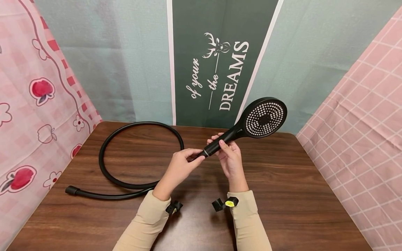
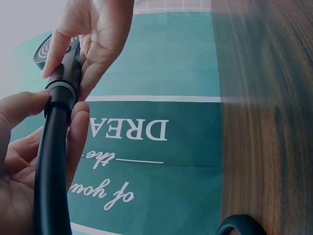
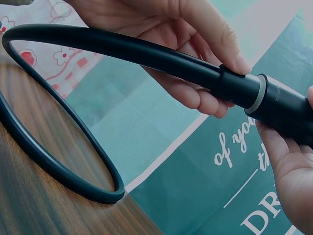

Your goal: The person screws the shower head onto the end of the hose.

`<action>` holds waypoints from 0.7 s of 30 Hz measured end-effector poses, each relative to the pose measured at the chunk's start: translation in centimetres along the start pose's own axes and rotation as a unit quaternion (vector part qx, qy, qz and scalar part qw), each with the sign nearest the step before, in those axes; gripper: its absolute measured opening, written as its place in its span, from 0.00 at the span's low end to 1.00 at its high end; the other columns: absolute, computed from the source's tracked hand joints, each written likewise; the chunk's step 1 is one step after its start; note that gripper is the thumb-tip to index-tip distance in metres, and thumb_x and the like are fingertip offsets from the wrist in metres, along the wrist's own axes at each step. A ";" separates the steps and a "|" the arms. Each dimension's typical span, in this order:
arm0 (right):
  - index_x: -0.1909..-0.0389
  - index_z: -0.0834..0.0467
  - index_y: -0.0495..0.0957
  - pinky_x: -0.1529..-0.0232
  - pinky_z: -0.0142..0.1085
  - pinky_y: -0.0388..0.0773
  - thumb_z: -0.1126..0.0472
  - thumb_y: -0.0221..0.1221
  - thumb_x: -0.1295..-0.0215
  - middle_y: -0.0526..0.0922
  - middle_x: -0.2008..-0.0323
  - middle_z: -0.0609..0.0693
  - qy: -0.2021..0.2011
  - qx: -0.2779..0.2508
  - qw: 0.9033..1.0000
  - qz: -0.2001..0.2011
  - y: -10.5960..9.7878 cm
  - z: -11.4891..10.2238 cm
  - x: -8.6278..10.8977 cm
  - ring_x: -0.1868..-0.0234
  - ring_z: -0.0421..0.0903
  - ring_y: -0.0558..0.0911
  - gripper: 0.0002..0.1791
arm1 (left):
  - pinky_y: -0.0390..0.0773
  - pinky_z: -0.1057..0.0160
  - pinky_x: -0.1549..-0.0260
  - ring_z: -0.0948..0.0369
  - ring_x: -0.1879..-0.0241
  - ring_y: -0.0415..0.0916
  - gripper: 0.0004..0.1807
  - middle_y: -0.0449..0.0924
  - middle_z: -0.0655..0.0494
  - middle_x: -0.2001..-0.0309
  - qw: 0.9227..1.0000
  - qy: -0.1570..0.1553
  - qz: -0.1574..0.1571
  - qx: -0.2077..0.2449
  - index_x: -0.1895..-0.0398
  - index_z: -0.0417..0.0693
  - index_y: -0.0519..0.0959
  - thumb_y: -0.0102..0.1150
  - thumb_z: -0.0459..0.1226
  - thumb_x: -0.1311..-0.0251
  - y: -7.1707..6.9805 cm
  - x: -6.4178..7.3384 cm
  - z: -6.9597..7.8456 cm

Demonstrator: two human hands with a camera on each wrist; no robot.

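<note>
A black shower head [image 1: 265, 118] with pale nozzles tilts up to the right above the table. My right hand [image 1: 230, 157] grips its handle, thumb on top. With thumb and fingers my left hand [image 1: 180, 167] pinches the collar [image 3: 239, 87] at the end of a black shower hose [image 3: 146, 53]. Collar and handle are in line, and a light ring [image 3: 261, 95] shows between them in the right wrist view. From my left hand the hose loops over the table's left side to its other end fitting [image 1: 72, 190].
The brown wooden table [image 1: 282, 195] meets a green and teal cloth backdrop [image 1: 138, 62] at the back. Pink patterned cloth [image 1: 28, 115] hangs at the left, pink checked cloth [image 1: 367, 139] at the right. Small black wrist devices [image 1: 224, 204] are on both sleeves.
</note>
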State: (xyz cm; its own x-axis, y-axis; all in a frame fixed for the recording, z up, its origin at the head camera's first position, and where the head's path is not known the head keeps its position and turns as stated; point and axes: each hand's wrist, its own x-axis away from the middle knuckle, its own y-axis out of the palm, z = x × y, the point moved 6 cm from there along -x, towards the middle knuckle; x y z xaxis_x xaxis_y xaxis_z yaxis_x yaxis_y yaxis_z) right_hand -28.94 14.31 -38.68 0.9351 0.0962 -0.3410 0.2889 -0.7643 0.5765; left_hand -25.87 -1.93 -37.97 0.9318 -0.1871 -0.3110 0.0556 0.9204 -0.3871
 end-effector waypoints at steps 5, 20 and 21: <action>0.46 0.64 0.71 0.45 0.38 0.81 0.68 0.51 0.26 0.87 0.57 0.50 -0.001 -0.006 1.000 0.004 0.0 0.0 0.0 0.53 0.45 0.88 0.11 | 0.83 0.63 0.62 0.59 0.62 0.84 0.12 0.87 0.50 0.59 1.000 0.016 0.005 -0.009 0.53 0.44 0.86 0.67 0.38 0.38 -0.1 0.0 0.2; 0.48 0.59 0.73 0.45 0.38 0.81 0.67 0.52 0.26 0.87 0.57 0.49 0.002 0.000 1.000 -0.002 0.1 0.1 0.0 0.53 0.44 0.88 0.09 | 0.83 0.62 0.64 0.58 0.61 0.85 0.14 0.88 0.49 0.58 1.000 -0.024 -0.008 0.015 0.51 0.44 0.86 0.67 0.38 0.38 -0.1 0.0 -0.2; 0.48 0.59 0.73 0.45 0.38 0.81 0.67 0.52 0.26 0.87 0.57 0.49 0.002 0.000 1.000 -0.002 0.1 0.1 0.0 0.53 0.44 0.88 0.09 | 0.83 0.62 0.64 0.58 0.61 0.85 0.14 0.88 0.49 0.58 0.999 -0.026 -0.011 0.016 0.51 0.44 0.86 0.67 0.38 0.38 -0.1 0.0 -0.2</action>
State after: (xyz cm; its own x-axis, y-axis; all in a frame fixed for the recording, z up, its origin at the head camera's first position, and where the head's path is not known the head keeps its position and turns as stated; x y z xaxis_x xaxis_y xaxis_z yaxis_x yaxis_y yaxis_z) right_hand -28.95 14.18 -38.66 0.9349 0.1016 -0.3400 0.2921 -0.7644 0.5748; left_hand -26.01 -2.08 -38.14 0.9476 -0.1896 -0.2571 0.0864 0.9269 -0.3652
